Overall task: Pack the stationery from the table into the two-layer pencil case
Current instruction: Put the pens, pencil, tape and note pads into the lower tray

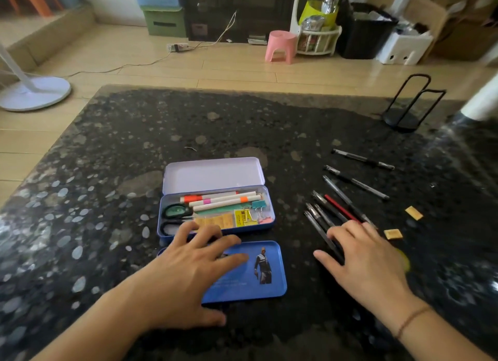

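The blue tin pencil case (269, 220) lies open mid-table, its pale lid (213, 174) tipped back. Its tray holds highlighters (223, 199), scissors (175, 211), binder clips (260, 208) and small yellow packets. In front of it lies a separate blue tray (272, 293) with a printed figure. My left hand (188, 263) rests flat across that tray's left part, fingers spread. My right hand (369, 263) lies open over the near ends of a bunch of pens (331, 209). Three more pens (355, 184) lie beyond. Two yellow erasers (413, 213) sit right of the pens.
The table (134, 150) is dark speckled stone. A black wire stand (404, 112) sits at its far right corner. A white fan base (35, 91), a pink stool (280, 46) and storage bins stand on the wooden floor beyond the far edge.
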`<state>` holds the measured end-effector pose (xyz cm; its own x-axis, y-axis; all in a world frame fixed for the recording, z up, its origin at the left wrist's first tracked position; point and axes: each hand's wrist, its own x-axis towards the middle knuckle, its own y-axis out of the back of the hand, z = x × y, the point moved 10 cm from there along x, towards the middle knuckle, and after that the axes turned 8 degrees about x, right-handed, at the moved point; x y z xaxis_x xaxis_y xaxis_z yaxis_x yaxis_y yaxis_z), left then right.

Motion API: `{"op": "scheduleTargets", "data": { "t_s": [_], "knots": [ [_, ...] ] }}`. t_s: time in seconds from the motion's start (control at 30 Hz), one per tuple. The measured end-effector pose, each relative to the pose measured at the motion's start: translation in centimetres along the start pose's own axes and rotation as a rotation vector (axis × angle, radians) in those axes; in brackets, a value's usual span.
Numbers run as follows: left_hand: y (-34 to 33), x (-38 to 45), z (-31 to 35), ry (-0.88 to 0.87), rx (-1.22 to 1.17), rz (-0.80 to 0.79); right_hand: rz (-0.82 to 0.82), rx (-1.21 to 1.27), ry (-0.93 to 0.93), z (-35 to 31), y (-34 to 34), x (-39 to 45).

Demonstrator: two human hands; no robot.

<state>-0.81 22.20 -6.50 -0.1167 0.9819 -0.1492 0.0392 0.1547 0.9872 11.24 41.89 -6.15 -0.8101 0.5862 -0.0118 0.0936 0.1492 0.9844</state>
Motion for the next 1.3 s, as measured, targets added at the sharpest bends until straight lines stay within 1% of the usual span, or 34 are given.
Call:
{"op": "scheduleTargets", "data": {
  "t_s": [0.07, 0.13, 0.2, 0.27, 0.37, 0.43, 0.53, 0.57, 0.6, 0.7, 0.77, 0.8, 0.9, 0.97, 1.03, 1.13, 1.2, 1.23, 1.3],
  "knots": [
    [0.8, -0.2, -0.7, 0.07, 0.057, 0.039, 0.043, -0.043, -0.015, -0.8, 0.5, 0.1],
    [0.9, -0.5, -1.4, 0.117, 0.088, 0.065, 0.031, -0.05, -0.066, -0.7, 0.6, 0.5],
    [0.4, -0.7, -1.7, 0.131, 0.052, 0.018, 0.02, -0.049, -0.05, -0.9, 0.4, 0.6],
    [0.1, -0.2, -1.3, 0.126, -0.076, -0.013, 0.093, 0.023, 0.063, -2.1, 1.1, 0.4],
    [-0.2, 1.3, 0.1, 0.149, -0.249, 0.043, 0.21, 0.176, 0.285, -5.3, 1.7, -0.8],
    [0.0, 1.9, 0.5, 0.202, -0.367, 0.13, 0.219, 0.13, 0.379, -7.5, 0.8, -1.3],
    [0.4, 1.3, -1.1, 0.313, -0.462, 0.222, 0.173, 0.081, 0.392, -8.4, -1.5, -1.4],
    [0.7, 1.0, -1.6, 0.326, -0.45, 0.245, 0.165, 0.109, 0.4, -8.6, -1.9, -1.5],
    [0.9, 0.8, -1.6, 0.304, -0.398, 0.242, 0.159, 0.15, 0.417, -9.0, -2.1, -1.6],
    [0.6, 1.0, -0.7, 0.208, -0.19, 0.15, 0.161, 0.284, 0.478, -10.5, -1.4, -1.8],
    [0.4, 1.1, -0.7, 0.196, -0.112, 0.133, 0.192, 0.335, 0.455, -9.9, -0.4, -1.4],
    [0.4, 1.0, -0.8, 0.19, -0.087, 0.126, 0.21, 0.329, 0.406, -8.6, -0.1, -1.0],
    [0.1, 0.9, -1.0, 0.191, -0.079, 0.105, 0.228, 0.19, 0.138, -3.2, 0.9, 0.3],
    [0.0, 1.0, -0.9, 0.195, -0.111, 0.098, 0.164, 0.09, -0.066, 0.1, 0.6, 0.6],
    [-0.4, 1.2, -0.5, 0.186, -0.167, 0.085, 0.121, 0.036, -0.172, 1.6, 0.4, 0.6],
    [-0.6, 1.5, 0.4, 0.165, -0.214, 0.109, 0.09, -0.018, -0.194, 1.9, 0.2, 1.0],
    [-0.5, 1.6, 0.8, 0.168, -0.203, 0.144, 0.094, -0.044, -0.157, 1.8, 0.1, 1.3],
    [-0.5, 1.6, 0.8, 0.171, -0.2, 0.159, 0.131, -0.034, -0.122, 1.5, 0.4, 1.3],
    [-0.4, 1.6, 0.5, 0.186, -0.222, 0.192, 0.236, 0.062, -0.007, 0.1, 1.6, 1.0]
  ]
}}
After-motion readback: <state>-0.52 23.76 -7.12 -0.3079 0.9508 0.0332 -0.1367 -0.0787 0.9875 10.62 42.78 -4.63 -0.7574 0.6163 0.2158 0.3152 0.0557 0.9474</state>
